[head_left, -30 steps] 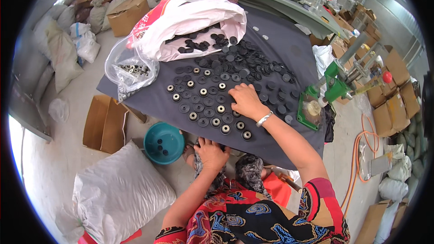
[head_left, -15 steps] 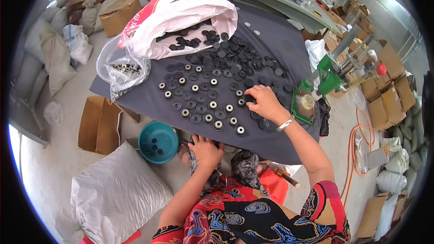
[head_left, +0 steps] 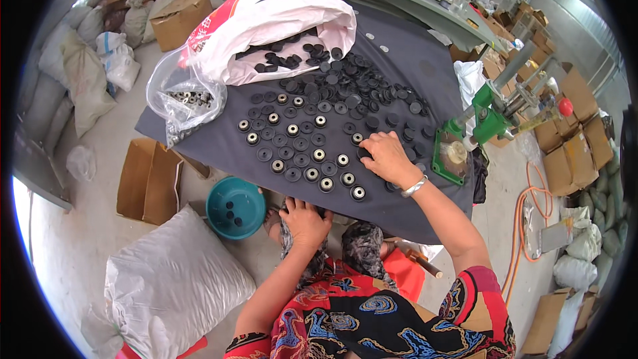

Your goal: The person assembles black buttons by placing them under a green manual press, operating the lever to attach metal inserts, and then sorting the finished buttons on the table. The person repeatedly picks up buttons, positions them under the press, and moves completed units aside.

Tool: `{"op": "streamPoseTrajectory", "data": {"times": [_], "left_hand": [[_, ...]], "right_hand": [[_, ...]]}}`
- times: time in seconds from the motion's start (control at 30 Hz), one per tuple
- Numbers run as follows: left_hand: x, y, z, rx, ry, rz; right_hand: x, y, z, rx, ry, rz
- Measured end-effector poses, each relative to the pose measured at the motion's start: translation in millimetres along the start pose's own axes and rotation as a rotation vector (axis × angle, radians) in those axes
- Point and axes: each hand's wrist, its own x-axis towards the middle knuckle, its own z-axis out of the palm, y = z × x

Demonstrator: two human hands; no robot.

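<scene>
Black rubber discs point(head_left: 312, 153), many fitted with a shiny metal ring at the centre, are lying in loose rows across a dark grey cloth-covered table point(head_left: 425, 60), and the person's right hand point(head_left: 387, 157) is resting palm down at the right end of the rows, fingers curled together over one or two discs; whether it is gripping one cannot be told. A silver bangle point(head_left: 413, 188) is circling that wrist. The left hand point(head_left: 304, 219) is lying off the table at the near edge, fingers spread and pressing on patterned fabric at the lap, holding no disc. Farther up the table, a heap of plain black discs point(head_left: 359, 83) is spilling from a white and red plastic sack point(head_left: 266, 23). At the table's left corner a clear plastic bag point(head_left: 183, 100) is holding small metal rings. Just beside the right hand, a green hand press point(head_left: 482, 126) is standing at the table's right edge. Below the near left edge, a teal bowl point(head_left: 236, 207) is sitting on the floor with a few discs inside, between a flattened cardboard box point(head_left: 146, 179) and a white woven sack point(head_left: 173, 286).
</scene>
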Motion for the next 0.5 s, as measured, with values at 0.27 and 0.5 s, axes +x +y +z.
{"op": "streamPoseTrajectory", "data": {"times": [0.27,0.5], "left_hand": [[1,3,-3,-0.013,0.002,-0.012],[0,0,0,0.000,0.014,0.010]], "right_hand": [[8,-3,-16,-0.056,0.103,0.027],[68,-9,4,-0.201,-0.043,0.129]]}}
